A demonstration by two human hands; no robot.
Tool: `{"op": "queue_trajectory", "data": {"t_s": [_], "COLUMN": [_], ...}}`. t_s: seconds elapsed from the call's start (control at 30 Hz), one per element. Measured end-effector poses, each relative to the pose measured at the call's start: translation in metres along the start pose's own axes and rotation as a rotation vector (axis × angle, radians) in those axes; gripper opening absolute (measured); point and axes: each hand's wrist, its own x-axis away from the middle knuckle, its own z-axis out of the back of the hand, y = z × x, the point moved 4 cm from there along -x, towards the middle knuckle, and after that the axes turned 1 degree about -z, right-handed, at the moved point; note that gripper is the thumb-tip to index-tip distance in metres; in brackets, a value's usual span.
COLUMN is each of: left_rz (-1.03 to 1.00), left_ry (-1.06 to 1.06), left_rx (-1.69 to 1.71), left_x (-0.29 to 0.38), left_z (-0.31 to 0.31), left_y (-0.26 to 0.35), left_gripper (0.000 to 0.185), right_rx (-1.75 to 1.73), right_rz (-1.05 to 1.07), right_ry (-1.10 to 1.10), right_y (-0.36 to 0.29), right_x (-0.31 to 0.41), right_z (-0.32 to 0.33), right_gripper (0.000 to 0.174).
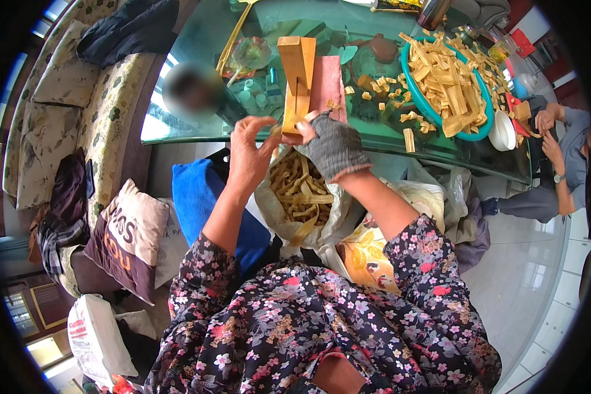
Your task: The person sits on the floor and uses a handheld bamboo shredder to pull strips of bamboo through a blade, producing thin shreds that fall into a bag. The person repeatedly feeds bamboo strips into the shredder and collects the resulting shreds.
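A wooden stand with an upright block [298, 64] sits on the glass table, beside a pink cloth [329, 88]. At the stand's near end is my left hand [253, 143], bare, thumb and forefinger close together; whether a small piece is between them is unclear. My right hand [331, 143], in a grey fingerless knitted glove, rests at the same end with its fingers by a small yellowish piece; its grip is partly hidden. Below both hands an open sack [303, 189] holds dried yellowish strips. One small piece lies on the pink cloth.
A teal basket [409, 83] heaped with dried strips stands on the table's right, with cut pieces [374, 87] scattered beside it. A white bowl [502, 130] is near the edge. Another person [554, 147] sits at far right. A blue cloth [197, 187] lies left of the sack.
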Motion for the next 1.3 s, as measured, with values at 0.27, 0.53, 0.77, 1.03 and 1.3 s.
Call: {"op": "queue_trajectory", "data": {"t_s": [0.27,0.53,0.77,1.03,1.3], "left_rz": [0.847,0.916,0.221,-0.364,0.051], "left_ry": [-0.285,-0.098,-0.229,0.191,0.053], "left_rx": [1.428,1.351,0.287,-0.165,0.431], "left_x": [0.079,0.066,0.055,0.049,0.043], "left_z": [-0.046,-0.05,-0.018,0.017,0.009], "left_y": [0.028,0.016,0.052,0.091,0.057], "left_gripper": [0.027,0.021,0.018,0.039,0.015], "right_rx": [-0.15,-0.361,-0.325,-1.649,-0.231], "right_rz": [0.598,0.409,0.328,-0.57,0.321], "right_ry": [0.067,0.05,0.174,-0.678,-0.099], "right_y": [-0.037,-0.027,-0.008,-0.022,-0.035], "right_x": [0.054,0.046,0.035,0.05,0.042], "right_z": [-0.015,-0.013,-0.02,-0.037,-0.006], "right_gripper": [0.015,0.022,0.025,0.019,0.04]}}
